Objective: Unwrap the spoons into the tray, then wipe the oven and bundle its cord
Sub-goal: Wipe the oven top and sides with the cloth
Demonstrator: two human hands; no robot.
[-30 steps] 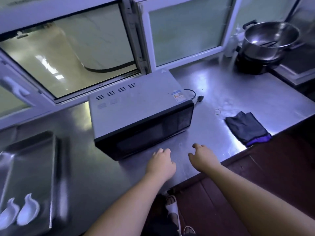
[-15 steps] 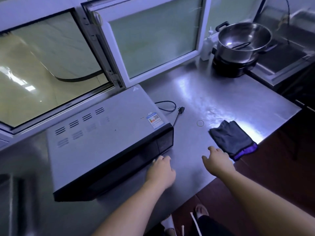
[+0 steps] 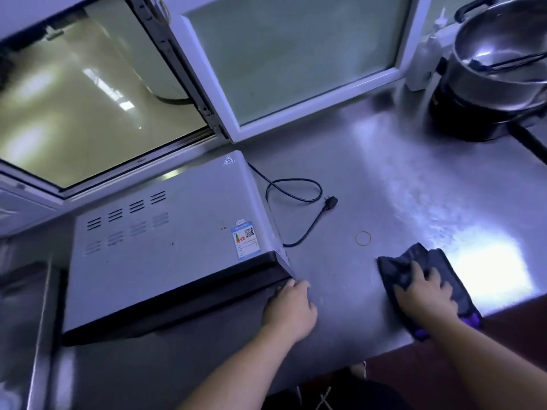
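Observation:
A grey oven (image 3: 165, 241) with a black front sits on the steel counter (image 3: 399, 184) under the window. Its black cord (image 3: 296, 199) lies in a loose loop to the oven's right, plug free. A thin rubber band (image 3: 363, 238) lies beyond the plug. My left hand (image 3: 291, 309) rests against the oven's front right corner, fingers curled at the black edge. My right hand (image 3: 426, 294) lies on a dark cloth (image 3: 399, 267) with a purple edge near the counter's front, and the cloth bunches under my fingers. A steel tray (image 3: 26, 321) shows at the far left, blurred.
A steel pot (image 3: 500, 54) sits on a black burner at the back right, beside a white bottle (image 3: 426, 63). An open window sash (image 3: 97, 93) hangs over the oven's back. The counter's front edge runs just below my right hand.
The view swung right, and the tray with the white spoons slid out of sight. My right hand moved right onto the cloth. My left hand reached the oven's front corner.

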